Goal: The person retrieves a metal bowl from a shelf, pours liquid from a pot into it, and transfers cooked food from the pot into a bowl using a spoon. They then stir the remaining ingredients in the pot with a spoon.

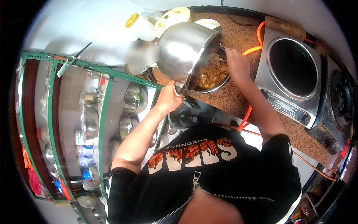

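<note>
A large shiny steel pot [182, 46] is tipped on its side, its mouth turned to the right and down. My left hand [169, 99] is closed around its handle [179, 86] at the near edge. Brown, saucy chunks of food [212, 72] lie at the pot's mouth and in a steel bowl [214, 89] under it, of which only the near rim shows. My right hand [238, 66] is closed at the bowl's right side, near the pot's far rim. What its fingers grip is mostly hidden.
An electric cooktop [292, 69] stands right on the speckled counter [238, 33], with an orange hose [253, 49] alongside. Behind the pot are a yellow-lidded jar [141, 26] and a pale dish [172, 20]. Green-framed shelving [104, 112] with steel bowls [135, 99] fills the left.
</note>
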`<action>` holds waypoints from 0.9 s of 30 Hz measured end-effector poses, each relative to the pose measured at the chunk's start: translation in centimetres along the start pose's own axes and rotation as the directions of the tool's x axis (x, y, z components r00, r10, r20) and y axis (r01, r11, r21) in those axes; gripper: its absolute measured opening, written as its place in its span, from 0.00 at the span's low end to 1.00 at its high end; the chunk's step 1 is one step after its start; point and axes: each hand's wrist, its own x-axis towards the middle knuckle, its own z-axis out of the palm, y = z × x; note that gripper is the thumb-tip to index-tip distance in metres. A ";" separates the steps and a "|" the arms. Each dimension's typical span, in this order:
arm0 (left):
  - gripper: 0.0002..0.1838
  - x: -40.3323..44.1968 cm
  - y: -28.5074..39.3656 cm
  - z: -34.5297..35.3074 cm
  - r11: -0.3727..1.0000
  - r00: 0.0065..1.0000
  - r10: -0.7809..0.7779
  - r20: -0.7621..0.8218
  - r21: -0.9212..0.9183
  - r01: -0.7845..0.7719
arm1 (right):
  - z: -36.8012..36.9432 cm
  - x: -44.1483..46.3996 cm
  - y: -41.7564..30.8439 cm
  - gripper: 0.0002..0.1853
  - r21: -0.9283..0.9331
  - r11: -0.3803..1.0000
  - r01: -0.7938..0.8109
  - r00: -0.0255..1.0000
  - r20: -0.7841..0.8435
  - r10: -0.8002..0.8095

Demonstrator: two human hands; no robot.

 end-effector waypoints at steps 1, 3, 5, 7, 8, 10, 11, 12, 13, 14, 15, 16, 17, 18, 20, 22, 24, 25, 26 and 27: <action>0.24 -0.1 0.4 -0.3 1.000 1.000 -0.011 0.004 0.013 0.011 | 0.4 0.3 0.2 0.15 -0.007 1.000 0.019 1.000 -0.024 -0.019; 0.24 0.2 0.2 -0.3 0.999 0.999 -0.048 0.009 0.024 0.048 | 1.2 0.4 0.6 0.15 -0.047 0.999 0.023 0.999 -0.023 -0.025; 0.24 0.5 -0.1 -0.4 0.997 0.998 -0.062 0.007 0.043 0.062 | 1.9 0.4 0.9 0.15 -0.080 0.996 0.035 0.999 -0.016 -0.036; 0.24 0.6 -0.4 -0.5 0.996 0.999 -0.054 0.000 0.070 0.054 | 2.4 0.2 1.2 0.15 -0.107 0.993 0.053 0.999 0.001 -0.054; 0.24 0.7 -0.7 -0.4 0.996 0.999 -0.053 -0.004 0.068 0.053 | 2.7 0.0 1.3 0.15 -0.103 0.993 0.065 0.998 0.012 -0.064; 0.24 0.8 -1.4 -0.1 0.997 0.999 -0.053 -0.013 0.064 0.054 | 3.1 -0.5 1.4 0.15 -0.094 0.991 0.090 0.996 0.033 -0.087; 0.25 0.9 -1.5 -0.1 0.996 0.999 -0.043 -0.013 0.073 0.044 | 3.2 -0.8 1.5 0.15 -0.089 0.993 0.076 0.995 0.073 -0.070; 0.25 0.9 -1.6 0.0 0.996 0.999 -0.034 -0.014 0.081 0.035 | 3.0 -1.1 1.3 0.15 -0.084 0.995 0.063 0.992 0.113 -0.054; 0.25 0.9 -1.7 0.0 0.996 1.000 -0.024 -0.015 0.089 0.025 | 2.8 -1.4 1.2 0.15 -0.080 0.996 0.050 0.988 0.152 -0.037; 0.25 0.7 -1.5 0.0 0.997 0.999 -0.026 -0.022 0.073 0.028 | 2.5 -1.7 1.1 0.15 -0.069 0.996 0.050 0.985 0.169 -0.038; 0.24 0.5 -1.2 0.0 0.998 0.999 -0.028 -0.029 0.057 0.030 | 2.0 -1.9 1.1 0.15 -0.059 0.997 0.050 0.982 0.186 -0.039; 0.24 0.3 -1.0 0.0 0.999 0.999 -0.030 -0.036 0.042 0.031 | 1.7 -2.1 1.1 0.15 -0.049 0.998 0.049 0.979 0.202 -0.038; 0.24 0.2 -1.2 0.3 0.999 0.998 -0.018 -0.056 0.029 0.020 | 1.5 -2.2 1.0 0.15 -0.047 0.998 0.047 0.977 0.208 -0.036; 0.23 0.2 -1.6 0.9 1.000 0.997 -0.005 -0.075 0.017 0.006 | 1.4 -2.3 1.1 0.15 -0.048 0.998 0.043 0.976 0.214 -0.032; 0.22 0.0 -1.8 1.6 1.000 0.995 0.011 -0.103 -0.003 -0.011 | 1.0 -2.7 1.4 0.15 -0.047 0.998 0.044 0.981 0.190 -0.034; 0.25 -0.1 -2.1 2.1 1.000 0.994 0.001 -0.105 -0.017 -0.003 | 0.6 -2.9 1.6 0.15 -0.038 0.998 0.057 0.991 0.126 -0.052; 0.26 -0.3 -2.5 2.7 0.999 0.992 0.004 -0.126 -0.052 -0.011 | 0.0 -3.0 1.6 0.15 -0.041 0.996 0.075 0.996 0.061 -0.072; 0.26 -0.4 -2.5 2.7 0.997 0.993 -0.019 -0.119 -0.070 0.010 | -0.2 -3.0 1.6 0.15 -0.043 0.995 0.084 0.996 0.028 -0.083; 0.26 -0.5 -2.5 2.8 0.996 0.993 -0.042 -0.112 -0.088 0.032 | -0.2 -2.9 1.6 0.16 -0.039 0.996 0.081 0.996 0.049 -0.079; 0.26 -0.7 -2.4 2.8 0.993 0.992 -0.064 -0.104 -0.107 0.053 | -0.1 -2.8 1.5 0.17 -0.035 0.996 0.078 0.995 0.069 -0.076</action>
